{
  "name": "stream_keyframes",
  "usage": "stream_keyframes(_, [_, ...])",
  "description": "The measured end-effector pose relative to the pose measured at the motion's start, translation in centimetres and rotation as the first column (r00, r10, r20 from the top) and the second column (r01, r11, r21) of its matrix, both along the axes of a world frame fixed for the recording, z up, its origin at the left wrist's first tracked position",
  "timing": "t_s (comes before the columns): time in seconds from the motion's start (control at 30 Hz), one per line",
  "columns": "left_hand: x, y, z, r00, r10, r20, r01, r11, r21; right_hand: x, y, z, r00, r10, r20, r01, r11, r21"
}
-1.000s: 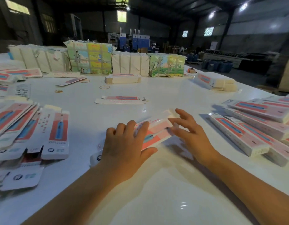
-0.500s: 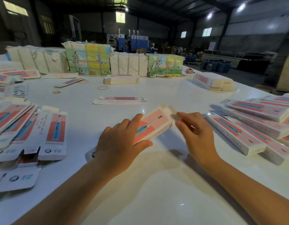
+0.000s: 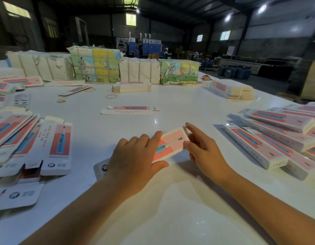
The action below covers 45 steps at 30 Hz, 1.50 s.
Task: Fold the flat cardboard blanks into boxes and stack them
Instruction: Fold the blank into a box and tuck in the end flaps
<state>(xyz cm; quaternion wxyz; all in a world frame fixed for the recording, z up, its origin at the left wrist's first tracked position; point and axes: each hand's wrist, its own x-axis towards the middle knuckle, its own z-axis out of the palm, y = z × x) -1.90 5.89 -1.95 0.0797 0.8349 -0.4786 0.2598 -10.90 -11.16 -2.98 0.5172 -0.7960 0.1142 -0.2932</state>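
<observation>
A long pink and white box (image 3: 172,143) printed with a blue toothbrush lies across the white table (image 3: 170,200) in front of me, squared up into a tube. My left hand (image 3: 135,160) wraps over its middle and near end, hiding most of it. My right hand (image 3: 204,151) pinches its far end, fingertips on the end flap. A pile of flat blanks (image 3: 29,144) spreads at my left. Several folded boxes (image 3: 277,138) lie stacked at my right.
One loose flat blank (image 3: 130,110) lies further back at the centre. Strapped bundles of printed cardboard (image 3: 94,65) line the far edge, with a small stack of blanks (image 3: 132,87) before them. Rubber bands (image 3: 111,96) lie scattered. More boxes (image 3: 231,89) sit at the far right.
The blank lay flat under both hands a second ago. It has since been opened into a box shape, and my right hand has moved to its far end flap.
</observation>
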Motion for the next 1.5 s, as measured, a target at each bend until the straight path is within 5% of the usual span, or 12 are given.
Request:
stream_keyframes(0.37, [0.2, 0.1, -0.2, 0.998, -0.030, -0.049, 0.031, 0.999, 0.009, -0.4, -0.2, 0.3, 1.000, 0.026, -0.001, -0.025, 0.974, -0.224])
stream_keyframes(0.5, [0.3, 0.0, -0.4, 0.992, -0.055, -0.109, 0.045, 0.994, -0.095, -0.6, -1.1, 0.7, 0.982, -0.145, 0.122, 0.183, 0.884, -0.429])
stream_keyframes(0.53, [0.3, 0.0, -0.4, 0.991, -0.054, -0.126, 0.040, 0.993, -0.115, -0.4, -1.3, 0.7, 0.980, -0.159, 0.119, 0.189, 0.931, -0.312])
stream_keyframes(0.6, [0.1, -0.1, -0.4, 0.987, -0.058, -0.152, 0.036, 0.989, -0.143, -0.2, -1.3, 1.0, 0.998, -0.006, 0.065, -0.012, 0.963, 0.268])
stream_keyframes(0.67, [-0.2, -0.2, -0.3, 0.989, -0.059, -0.135, 0.041, 0.991, -0.131, 0.1, -1.1, 0.9, 0.956, 0.246, 0.163, -0.288, 0.663, 0.690])
stream_keyframes(0.7, [-0.3, -0.3, -0.3, 0.993, -0.046, -0.108, 0.035, 0.994, -0.099, 0.2, -0.9, 0.9, 0.949, 0.280, 0.146, -0.298, 0.644, 0.705])
stream_keyframes(0.8, [-0.6, -0.5, -0.4, 0.999, -0.014, -0.049, 0.012, 0.999, -0.035, 0.1, 0.2, 0.2, 0.995, 0.084, 0.051, -0.092, 0.980, 0.176])
stream_keyframes(0.87, [-0.7, -0.7, -0.6, 1.000, 0.007, -0.025, -0.008, 1.000, -0.024, -0.1, 0.5, -0.2, 0.998, -0.053, 0.029, 0.060, 0.926, -0.374])
stream_keyframes(0.93, [-0.6, -0.8, -0.7, 1.000, 0.004, -0.017, -0.004, 1.000, -0.013, -0.2, 0.6, -0.6, 0.998, -0.062, -0.020, 0.042, 0.843, -0.536])
stream_keyframes(1.03, [-0.3, -0.9, -0.9, 0.999, 0.006, 0.047, -0.007, 1.000, 0.018, 0.0, 0.5, -0.3, 0.998, 0.029, 0.051, -0.023, 0.994, -0.103])
stream_keyframes(1.17, [-0.4, -0.6, -0.8, 0.997, 0.022, 0.075, -0.025, 0.999, 0.037, 0.2, 0.0, 0.4, 0.995, 0.037, 0.093, -0.061, 0.961, 0.268])
stream_keyframes(1.5, [-1.0, -0.6, -0.1, 0.996, 0.053, 0.077, -0.056, 0.997, 0.043, 0.2, -0.2, 0.4, 0.992, -0.003, 0.126, -0.024, 0.977, 0.211])
